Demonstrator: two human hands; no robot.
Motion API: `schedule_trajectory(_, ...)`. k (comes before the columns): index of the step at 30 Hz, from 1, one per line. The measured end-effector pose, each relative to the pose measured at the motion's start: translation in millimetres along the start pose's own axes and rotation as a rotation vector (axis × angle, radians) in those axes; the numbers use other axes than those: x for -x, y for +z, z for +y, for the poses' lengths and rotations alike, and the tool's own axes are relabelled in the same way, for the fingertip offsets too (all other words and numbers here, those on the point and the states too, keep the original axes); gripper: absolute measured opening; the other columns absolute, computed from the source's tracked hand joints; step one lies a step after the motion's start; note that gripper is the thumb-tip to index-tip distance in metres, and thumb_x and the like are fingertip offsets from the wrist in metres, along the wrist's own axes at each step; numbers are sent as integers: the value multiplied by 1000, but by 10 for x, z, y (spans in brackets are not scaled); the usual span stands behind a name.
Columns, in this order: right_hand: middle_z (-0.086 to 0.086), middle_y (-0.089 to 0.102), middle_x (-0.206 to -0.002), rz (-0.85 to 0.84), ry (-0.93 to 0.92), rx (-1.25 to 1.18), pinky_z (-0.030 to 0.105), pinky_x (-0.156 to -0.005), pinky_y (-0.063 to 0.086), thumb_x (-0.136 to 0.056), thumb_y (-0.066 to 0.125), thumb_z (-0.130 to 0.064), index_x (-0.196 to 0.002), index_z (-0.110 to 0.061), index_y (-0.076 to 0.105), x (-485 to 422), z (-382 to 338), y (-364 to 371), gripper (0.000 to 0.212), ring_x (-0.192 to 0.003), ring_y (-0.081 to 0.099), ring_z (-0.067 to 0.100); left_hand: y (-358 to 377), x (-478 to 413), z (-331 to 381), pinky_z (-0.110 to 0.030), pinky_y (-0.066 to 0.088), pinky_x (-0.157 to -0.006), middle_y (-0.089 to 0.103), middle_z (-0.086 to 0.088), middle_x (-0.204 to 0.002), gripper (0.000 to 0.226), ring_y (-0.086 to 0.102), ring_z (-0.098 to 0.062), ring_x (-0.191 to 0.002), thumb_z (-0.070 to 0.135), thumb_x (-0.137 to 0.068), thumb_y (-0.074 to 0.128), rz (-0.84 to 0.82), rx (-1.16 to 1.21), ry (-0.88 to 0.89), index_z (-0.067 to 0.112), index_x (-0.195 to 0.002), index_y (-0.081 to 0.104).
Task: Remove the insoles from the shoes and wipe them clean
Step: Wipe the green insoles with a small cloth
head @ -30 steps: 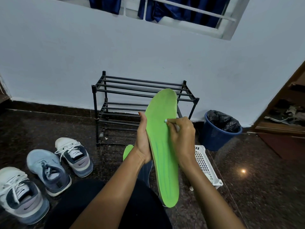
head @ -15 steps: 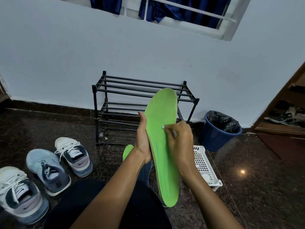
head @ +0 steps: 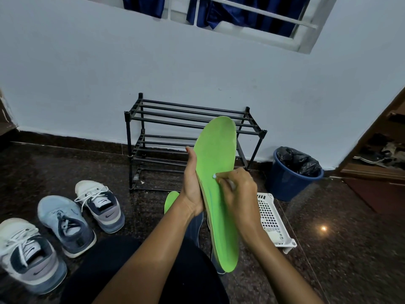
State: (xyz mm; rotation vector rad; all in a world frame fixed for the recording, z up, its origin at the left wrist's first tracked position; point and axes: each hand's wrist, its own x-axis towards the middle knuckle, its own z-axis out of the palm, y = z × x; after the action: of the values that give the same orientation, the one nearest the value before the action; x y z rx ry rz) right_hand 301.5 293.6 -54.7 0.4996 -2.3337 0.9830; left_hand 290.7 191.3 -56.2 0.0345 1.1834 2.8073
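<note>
The right hand (head: 238, 194), pinching a white wipe (head: 214, 176), has slid lower on the insole (head: 215, 150); the left hand (head: 192, 187) grips its left edge.

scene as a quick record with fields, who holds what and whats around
held insole: green, upright, wide end up
left hand: holds it by its left edge
right hand: pinches a small white item, tip on the insole's face
second insole: green, on the floor beyond the left hand
sneakers: three, on the floor at left
behind: black shoe rack, blue bin, white basket
</note>
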Motion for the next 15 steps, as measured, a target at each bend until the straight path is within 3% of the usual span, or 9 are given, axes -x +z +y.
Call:
schedule_trajectory(3,0,54,-77,59,29,40,1,-69,31,-79,66,1,-87,-5,71,-117,59,-28,11,-77,49,16,10,3,3,-32,59,-68,73,-10,-90,82,71,-21,-79,70,-88,12,-1,-15,-11,10,-103,66)
schedule_trajectory(7,-1,52,-75,73,41,46,1,-68,30,-80,66,2,-88,-4,71,-150,70,-21,12,-75,48,16,-15,5,12,-34,58,-69,73,-10,-92,82,71,-22,-81,71,-87,12,17,-25,-15,11,-104,67)
schedule_trajectory(15,7,64,-80,-31,-4,-63,21,-71,40,-77,69,2,-84,-6,72,44,-11,4,11,-78,57,22,-30,-17,5,-28,57,-61,73,-11,-83,83,70,-21,-71,69,-89,12,15,-15,7,8,-97,67)
